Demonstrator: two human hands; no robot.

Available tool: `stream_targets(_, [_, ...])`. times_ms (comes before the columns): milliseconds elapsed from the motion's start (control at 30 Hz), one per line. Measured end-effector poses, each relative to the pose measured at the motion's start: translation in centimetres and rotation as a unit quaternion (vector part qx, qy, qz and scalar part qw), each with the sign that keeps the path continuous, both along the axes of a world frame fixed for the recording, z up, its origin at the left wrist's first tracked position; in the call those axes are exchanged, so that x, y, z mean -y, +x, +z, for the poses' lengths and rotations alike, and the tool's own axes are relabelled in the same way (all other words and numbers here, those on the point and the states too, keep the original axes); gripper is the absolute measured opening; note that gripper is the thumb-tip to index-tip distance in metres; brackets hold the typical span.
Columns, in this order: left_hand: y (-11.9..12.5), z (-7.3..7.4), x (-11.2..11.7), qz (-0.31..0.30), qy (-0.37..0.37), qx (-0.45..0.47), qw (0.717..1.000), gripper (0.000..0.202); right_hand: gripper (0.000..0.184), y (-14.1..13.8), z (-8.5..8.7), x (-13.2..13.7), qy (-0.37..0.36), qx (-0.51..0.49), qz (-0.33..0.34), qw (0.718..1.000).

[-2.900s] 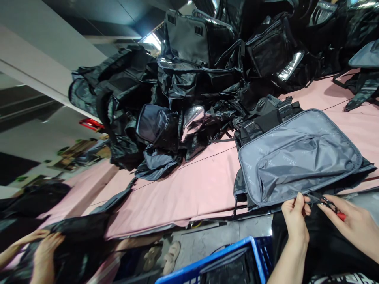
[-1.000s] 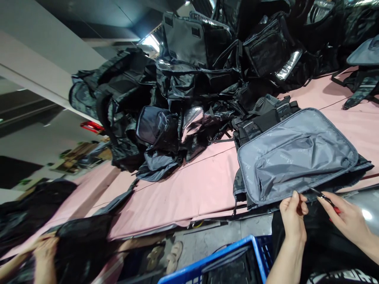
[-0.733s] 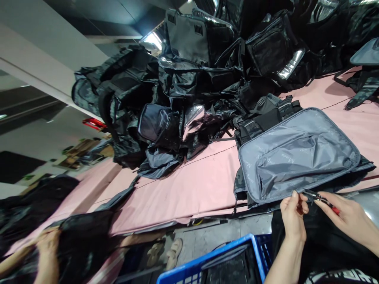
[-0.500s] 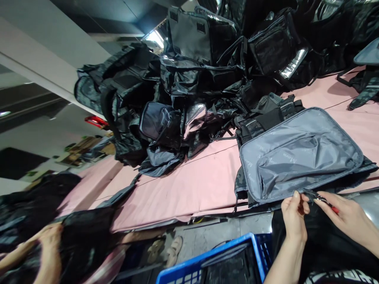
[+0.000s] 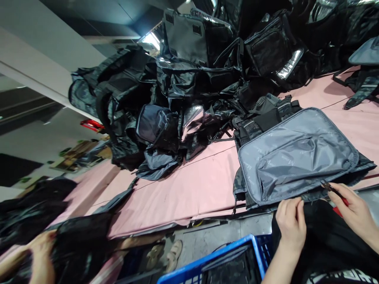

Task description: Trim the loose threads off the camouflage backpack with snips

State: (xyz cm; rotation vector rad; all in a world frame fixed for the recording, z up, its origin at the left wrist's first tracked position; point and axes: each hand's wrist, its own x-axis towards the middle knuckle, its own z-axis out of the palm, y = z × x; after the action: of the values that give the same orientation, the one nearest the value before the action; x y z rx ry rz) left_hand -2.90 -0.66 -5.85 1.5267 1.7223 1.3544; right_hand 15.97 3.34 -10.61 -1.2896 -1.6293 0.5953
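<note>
A dark camouflage backpack [image 5: 242, 183] lies on the pink table with its flap turned out, showing a wrinkled grey printed lining [image 5: 296, 157]. My left hand [image 5: 291, 221] is closed at the bag's front edge, fingers curled together; what they pinch, if anything, is hidden. In my right hand [image 5: 353, 209] is a pair of thread snips [image 5: 336, 192] with red on the handle. Their dark tips point left over the lower rim of the lining, to the right of my left hand.
Unfinished dark backpacks [image 5: 189, 79] are heaped along the back of the pink table [image 5: 177, 197]. Below its front edge stands a blue crate [image 5: 213, 260] with dark pieces inside. Another person's hands [image 5: 43, 244] are on dark fabric at the far left.
My hands have moved apart: the right one, with the snips, has gone right and slightly up, while the left has dropped slightly and its fingers have turned downward. The view has shifted a little.
</note>
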Motion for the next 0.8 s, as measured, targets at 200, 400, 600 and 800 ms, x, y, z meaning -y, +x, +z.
stream_targets(200, [-2.1,0.4,-2.0,-0.005,0.187,-0.398,0.898,0.017,0.036,-0.8,-1.6,0.3,-0.083,-0.029,-0.008,0.996])
stream_targets(400, [-2.7,1.3,-4.1,-0.050,0.126,-0.400,0.906,0.013,0.028,-2.2,-1.6,0.8,0.011,0.019,-0.008,1.000])
stream_targets(600, [-3.0,5.6,-6.0,-0.121,-0.150,-0.317,0.929,0.013,0.021,-3.5,-2.5,-0.1,0.107,0.039,0.001,0.993])
stream_targets(800, [-3.0,7.2,-6.7,-0.124,-0.218,-0.284,0.925,0.015,0.018,-4.8,-2.5,-0.7,0.136,0.042,0.005,0.990])
